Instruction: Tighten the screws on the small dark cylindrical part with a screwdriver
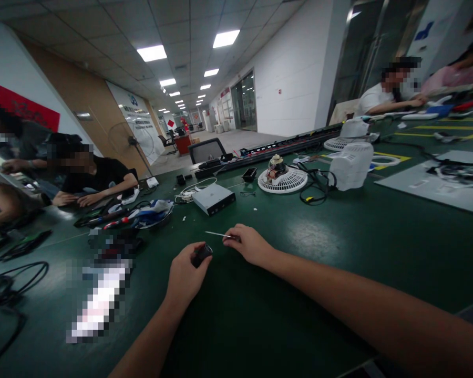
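Left grip (185, 269) around dark cylinder (201, 255), right grip (249, 244) around screwdriver (219, 234), handle (233, 238) mostly hidden.

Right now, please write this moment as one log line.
left hand: holding black cylinder; right hand: holding screwdriver, shaft pointing left; beyond: white grille on table

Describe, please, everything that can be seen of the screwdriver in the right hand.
The screwdriver has a thin, straight, pale shaft that looks like metal, and a dark reddish handle, partly hidden by the fingers of the right hand, which grips it. In the picture it lies nearly level over the green tabletop, its tip pointing left. The tip seems apart from the dark cylinder in the left hand. Its tip shape is too small to tell.
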A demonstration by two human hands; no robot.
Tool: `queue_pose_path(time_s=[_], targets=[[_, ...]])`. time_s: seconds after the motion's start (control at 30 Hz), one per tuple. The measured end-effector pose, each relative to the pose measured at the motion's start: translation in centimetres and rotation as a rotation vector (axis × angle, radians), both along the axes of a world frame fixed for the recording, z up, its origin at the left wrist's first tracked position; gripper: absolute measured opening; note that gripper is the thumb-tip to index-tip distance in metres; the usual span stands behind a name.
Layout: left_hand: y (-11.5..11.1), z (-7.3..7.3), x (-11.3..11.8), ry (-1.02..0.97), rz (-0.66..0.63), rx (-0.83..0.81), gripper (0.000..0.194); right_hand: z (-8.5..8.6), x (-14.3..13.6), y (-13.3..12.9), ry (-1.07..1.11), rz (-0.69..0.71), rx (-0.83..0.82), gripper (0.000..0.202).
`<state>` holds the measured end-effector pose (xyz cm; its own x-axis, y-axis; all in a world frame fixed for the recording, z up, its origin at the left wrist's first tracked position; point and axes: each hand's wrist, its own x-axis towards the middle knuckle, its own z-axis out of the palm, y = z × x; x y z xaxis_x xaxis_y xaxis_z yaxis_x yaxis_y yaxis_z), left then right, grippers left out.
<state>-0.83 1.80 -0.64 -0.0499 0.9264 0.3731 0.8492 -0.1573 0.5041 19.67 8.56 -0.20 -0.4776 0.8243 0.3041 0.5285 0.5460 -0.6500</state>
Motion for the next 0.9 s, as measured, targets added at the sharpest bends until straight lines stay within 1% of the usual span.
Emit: queue_pose_path(time_s=[0.13, 0.23, 0.3, 0.4, 0.47, 0.53, 0.67, 0.73, 0.8, 0.9], targets=[[-0.2, 0.0, 0.3, -0.017, -0.076, 0.001, 0.034, -0.1, 0.2, 0.4, 0.208, 0.037, -0.038, 0.011], [-0.5, 0.3, 0.8, -0.049, -0.129, -0.008, 0.034, -0.5, -0.1, 0.4, 0.274, 0.053, -0.084, 0.012], [-0.7, 0.5, 1.0, -0.057, -0.165, -0.005, 0.033, -0.7, -0.4, 0.3, 0.292, 0.081, -0.15, 0.013], [-0.9, 0.7, 1.3, -0.063, -0.219, 0.013, 0.032, -0.7, -0.6, -0.1, 0.355, 0.144, -0.309, 0.015], [-1.0, 0.7, 1.4, -0.07, -0.242, 0.027, 0.033, -0.5, -0.6, -0.3, 0.379, 0.166, -0.365, 0.014], [-1.1, 0.6, 1.4, -0.076, -0.248, 0.04, 0.033, -0.3, -0.5, -0.4, 0.361, 0.175, -0.35, 0.012], [-1.2, 0.6, 1.4, -0.073, -0.266, 0.049, 0.031, -0.1, -0.4, -0.4, 0.297, 0.187, -0.237, 0.008], [-1.2, 0.6, 1.3, -0.069, -0.292, 0.049, 0.032, -0.4, -0.4, -0.3, 0.28, 0.197, -0.246, 0.008], [-1.2, 0.5, 1.2, -0.067, -0.328, 0.047, 0.033, -0.7, -0.4, -0.1, 0.279, 0.207, -0.296, 0.015], [-1.1, 0.3, 0.8, -0.074, -0.389, 0.062, 0.035, -0.8, -0.3, 0.0, 0.282, 0.203, -0.334, 0.031]])
